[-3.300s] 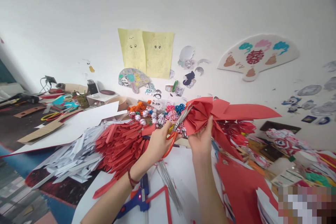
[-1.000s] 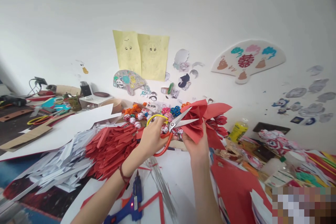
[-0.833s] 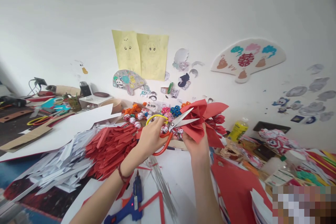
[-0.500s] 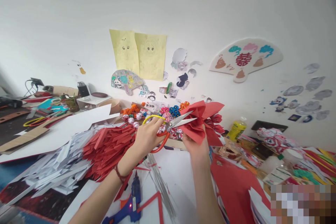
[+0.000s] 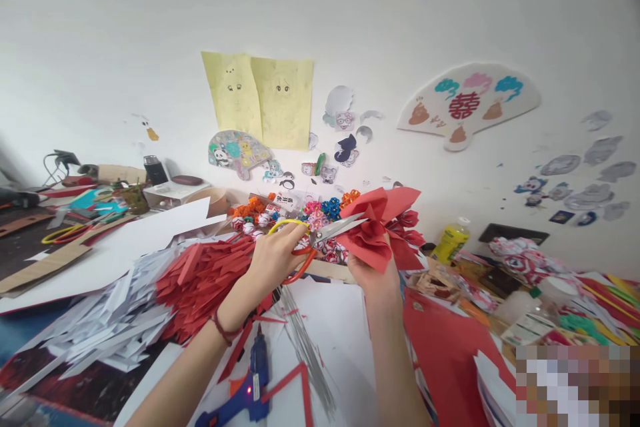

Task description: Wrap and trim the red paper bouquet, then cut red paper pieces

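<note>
My left hand (image 5: pixel 277 250) is closed on the scissors (image 5: pixel 316 236), which have one yellow handle and one orange handle. Their blades point right and reach the petals of a large red paper flower (image 5: pixel 367 227). Under that flower my right hand (image 5: pixel 373 273) is closed, gripping its base; the petals hide part of the fingers. More red paper petals and small red flowers (image 5: pixel 409 227) show just behind and to the right of the hand.
Red strips (image 5: pixel 207 280) and white strips (image 5: pixel 123 307) are piled at the left. A blue glue gun (image 5: pixel 257 373) lies near thin wires (image 5: pixel 307 347) in front. Colourful small flowers (image 5: pixel 320 210) stand behind the scissors. Red paper (image 5: pixel 440 353) and a yellow bottle (image 5: pixel 451 240) are at the right.
The scissor blades have closed somewhat at the flower's petals. The view has shifted slightly; both hands still hold the same things.
</note>
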The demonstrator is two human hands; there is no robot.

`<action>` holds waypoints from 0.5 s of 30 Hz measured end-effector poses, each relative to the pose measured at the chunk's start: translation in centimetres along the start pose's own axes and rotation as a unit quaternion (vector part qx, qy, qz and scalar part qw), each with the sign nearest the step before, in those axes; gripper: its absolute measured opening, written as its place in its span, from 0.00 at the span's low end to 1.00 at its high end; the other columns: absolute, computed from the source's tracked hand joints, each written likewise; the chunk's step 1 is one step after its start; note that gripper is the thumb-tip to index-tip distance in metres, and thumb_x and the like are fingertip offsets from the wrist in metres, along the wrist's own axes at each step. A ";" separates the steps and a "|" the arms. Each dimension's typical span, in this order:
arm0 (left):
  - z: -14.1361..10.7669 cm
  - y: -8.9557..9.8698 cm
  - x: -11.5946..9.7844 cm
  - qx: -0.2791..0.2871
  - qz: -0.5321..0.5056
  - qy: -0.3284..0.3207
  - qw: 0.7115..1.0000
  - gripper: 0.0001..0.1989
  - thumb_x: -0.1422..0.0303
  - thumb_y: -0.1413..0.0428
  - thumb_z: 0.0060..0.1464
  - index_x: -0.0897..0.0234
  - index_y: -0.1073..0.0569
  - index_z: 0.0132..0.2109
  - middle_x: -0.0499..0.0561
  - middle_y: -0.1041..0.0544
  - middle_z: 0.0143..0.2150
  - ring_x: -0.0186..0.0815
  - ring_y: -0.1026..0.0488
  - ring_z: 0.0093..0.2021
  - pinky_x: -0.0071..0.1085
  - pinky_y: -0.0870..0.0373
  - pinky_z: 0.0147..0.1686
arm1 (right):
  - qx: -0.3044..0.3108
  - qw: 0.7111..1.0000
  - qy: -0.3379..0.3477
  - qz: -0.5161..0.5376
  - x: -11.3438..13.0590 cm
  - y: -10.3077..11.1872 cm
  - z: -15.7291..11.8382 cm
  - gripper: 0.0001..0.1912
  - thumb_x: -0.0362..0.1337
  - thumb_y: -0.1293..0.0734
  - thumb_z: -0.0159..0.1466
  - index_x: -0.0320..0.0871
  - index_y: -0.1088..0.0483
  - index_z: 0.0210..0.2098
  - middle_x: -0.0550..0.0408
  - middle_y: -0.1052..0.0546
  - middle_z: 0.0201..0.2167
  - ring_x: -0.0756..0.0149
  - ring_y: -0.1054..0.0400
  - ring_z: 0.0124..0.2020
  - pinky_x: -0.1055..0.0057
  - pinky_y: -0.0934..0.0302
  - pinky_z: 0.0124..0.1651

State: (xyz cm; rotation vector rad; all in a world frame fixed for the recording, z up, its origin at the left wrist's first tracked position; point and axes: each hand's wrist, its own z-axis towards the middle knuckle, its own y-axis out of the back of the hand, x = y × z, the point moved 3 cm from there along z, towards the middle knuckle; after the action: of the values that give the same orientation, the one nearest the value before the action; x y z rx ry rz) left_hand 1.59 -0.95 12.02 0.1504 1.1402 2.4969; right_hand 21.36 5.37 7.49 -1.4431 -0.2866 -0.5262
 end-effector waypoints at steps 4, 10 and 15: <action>0.0 0.2 0.1 0.006 -0.005 0.005 1.000 0.10 0.59 0.47 0.60 0.61 0.31 0.40 0.50 0.24 0.38 0.36 0.27 0.39 0.26 0.44 0.28 | -0.052 0.998 -0.038 0.022 -0.1 -0.5 -0.4 0.03 0.38 0.35 0.63 0.50 0.27 0.35 0.65 0.19 0.32 0.72 0.24 0.34 0.70 0.27 0.43; -0.2 0.6 0.1 0.007 -0.004 0.013 1.000 0.09 0.59 0.48 0.60 0.60 0.31 0.39 0.49 0.25 0.36 0.34 0.28 0.35 0.27 0.51 0.25 | -0.060 0.998 -0.034 0.012 0.0 -0.9 -0.9 0.05 0.36 0.35 0.62 0.50 0.27 0.37 0.64 0.19 0.31 0.68 0.24 0.35 0.61 0.28 0.48; -0.3 0.5 0.0 0.015 -0.015 -0.002 1.000 0.09 0.61 0.49 0.61 0.61 0.32 0.38 0.48 0.25 0.35 0.32 0.30 0.31 0.26 0.50 0.25 | -0.004 1.000 0.013 0.000 -0.1 -0.8 -0.8 0.07 0.35 0.36 0.62 0.48 0.27 0.40 0.60 0.19 0.35 0.66 0.25 0.42 0.56 0.30 0.52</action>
State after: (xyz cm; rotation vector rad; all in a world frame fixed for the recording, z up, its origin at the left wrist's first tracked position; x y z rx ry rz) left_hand 1.39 -1.47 12.15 0.1464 1.1699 2.4534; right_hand 20.72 4.52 8.04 -1.4427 -0.2646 -0.5455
